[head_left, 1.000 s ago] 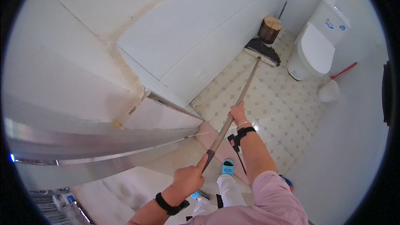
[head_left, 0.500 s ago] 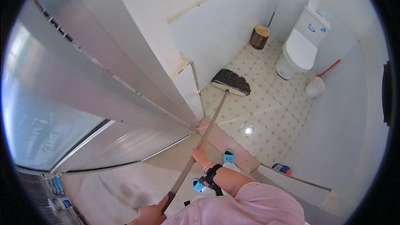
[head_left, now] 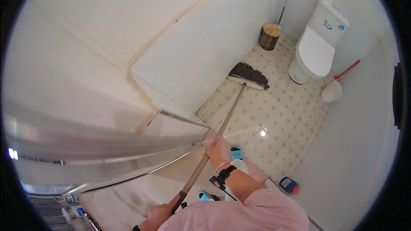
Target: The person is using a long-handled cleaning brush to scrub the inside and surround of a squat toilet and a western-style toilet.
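Observation:
A flat mop with a brown pole [head_left: 231, 113] slants from the lower left into the tiled room. Its dark shaggy head [head_left: 248, 75] lies on the patterned floor near the left wall. My left hand [head_left: 160, 214] is closed around the dark lower end of the pole, close to my body. Farther up, my right hand [head_left: 215, 153] wraps the pole above the pink doorway sill [head_left: 257, 169]. A bracelet and a black strap with a small device are on my right wrist.
A white toilet [head_left: 314, 53] stands at the back right, with a white bucket [head_left: 332, 91] and red handle beside it. A wood-look round bin [head_left: 269, 37] is by the far left wall. A blue bottle [head_left: 289, 185] lies near the sill. Door framing [head_left: 128, 156] is close on the left.
The mop head has slid a little farther into the room, toward the toilet. My view has shifted, so more wall and less door show at left. Both hands still grip the pole.

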{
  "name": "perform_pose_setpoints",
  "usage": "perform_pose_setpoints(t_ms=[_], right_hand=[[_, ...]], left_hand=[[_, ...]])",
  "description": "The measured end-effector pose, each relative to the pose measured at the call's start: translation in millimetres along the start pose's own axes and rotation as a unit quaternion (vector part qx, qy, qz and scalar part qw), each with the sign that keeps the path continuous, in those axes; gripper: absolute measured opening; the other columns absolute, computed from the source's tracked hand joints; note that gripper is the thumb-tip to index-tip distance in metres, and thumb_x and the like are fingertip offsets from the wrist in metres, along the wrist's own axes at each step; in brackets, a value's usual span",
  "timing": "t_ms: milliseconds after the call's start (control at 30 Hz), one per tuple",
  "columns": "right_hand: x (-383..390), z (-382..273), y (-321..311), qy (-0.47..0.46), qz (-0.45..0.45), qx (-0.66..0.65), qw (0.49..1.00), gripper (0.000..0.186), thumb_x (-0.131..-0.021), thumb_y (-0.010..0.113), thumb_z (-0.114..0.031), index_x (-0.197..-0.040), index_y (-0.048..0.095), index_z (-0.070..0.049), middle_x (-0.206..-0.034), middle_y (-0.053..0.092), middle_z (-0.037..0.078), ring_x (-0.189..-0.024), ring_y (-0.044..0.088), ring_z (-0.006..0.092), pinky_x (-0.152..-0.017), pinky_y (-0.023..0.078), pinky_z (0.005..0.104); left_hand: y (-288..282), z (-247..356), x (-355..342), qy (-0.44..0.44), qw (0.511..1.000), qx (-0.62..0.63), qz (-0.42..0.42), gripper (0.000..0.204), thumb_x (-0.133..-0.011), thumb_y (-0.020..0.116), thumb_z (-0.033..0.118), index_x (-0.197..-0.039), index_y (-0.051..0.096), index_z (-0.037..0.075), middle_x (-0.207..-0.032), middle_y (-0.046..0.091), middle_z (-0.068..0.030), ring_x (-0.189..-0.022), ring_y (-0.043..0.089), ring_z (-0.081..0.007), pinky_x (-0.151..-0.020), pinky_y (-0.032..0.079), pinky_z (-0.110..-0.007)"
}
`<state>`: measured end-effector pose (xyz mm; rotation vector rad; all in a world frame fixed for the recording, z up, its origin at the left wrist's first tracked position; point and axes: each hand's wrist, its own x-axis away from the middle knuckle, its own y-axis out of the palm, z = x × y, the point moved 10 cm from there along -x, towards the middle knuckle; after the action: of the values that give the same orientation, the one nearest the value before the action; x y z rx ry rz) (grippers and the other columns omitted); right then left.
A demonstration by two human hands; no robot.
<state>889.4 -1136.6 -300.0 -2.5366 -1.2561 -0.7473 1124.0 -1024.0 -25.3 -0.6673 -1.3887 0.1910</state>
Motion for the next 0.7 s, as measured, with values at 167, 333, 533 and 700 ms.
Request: perform_pose_setpoints(t_ms=[167,333,533,700], right_hand=[[-133.0,-63.8,-82.8,0.032,0.02,-0.022,0.999,0.082,-0.077,0.054,-0.01,-0.136,-0.002,-0.002,-0.09,0.056,0.024,-0.066,0.059,0.0295,-0.053,0.049,0.0359],[-234.4,-144.5,-145.7,0.022,0.034,-0.177,0.983,0.044,-0.076,0.044,-0.001,-0.114,0.024,-0.01,-0.071,0.047,0.014,-0.049,0.051,0.0236,-0.036,0.046,0.0366],[-279.7,-152.3,-163.7,-0.043,0.019,-0.024,0.999,0.041,-0.076,0.044,-0.004,-0.11,0.023,-0.013,-0.073,0.048,0.014,-0.049,0.052,0.0239,-0.035,0.044,0.037],[-244.2,-130.5,-132.3,0.06,-0.014,-0.057,0.996,0.054,-0.076,0.049,-0.01,-0.12,0.016,-0.012,-0.078,0.052,0.017,-0.056,0.056,0.0258,-0.036,0.045,0.0385]], left_hand=[[-114.2,134.9,-62.5,0.061,0.993,-0.078,0.067,0.066,-0.073,0.051,0.019,-0.134,0.026,0.023,-0.075,0.062,-0.0139,-0.065,0.061,-0.0317,-0.055,0.046,-0.046],[-182.5,234.5,-129.9,0.093,0.98,-0.11,0.136,0.068,-0.071,0.049,0.011,-0.135,0.026,0.02,-0.071,0.061,-0.013,-0.061,0.06,-0.0307,-0.053,0.045,-0.044],[-218.4,274.5,-118.7,0.108,0.978,-0.112,0.137,0.068,-0.071,0.051,0.011,-0.134,0.026,0.015,-0.075,0.061,-0.0154,-0.063,0.059,-0.0337,-0.053,0.044,-0.046],[-215.5,256.2,-83.2,0.078,0.984,-0.101,0.127,0.065,-0.071,0.048,0.011,-0.133,0.03,0.015,-0.072,0.061,-0.0142,-0.063,0.06,-0.0313,-0.054,0.045,-0.044]])
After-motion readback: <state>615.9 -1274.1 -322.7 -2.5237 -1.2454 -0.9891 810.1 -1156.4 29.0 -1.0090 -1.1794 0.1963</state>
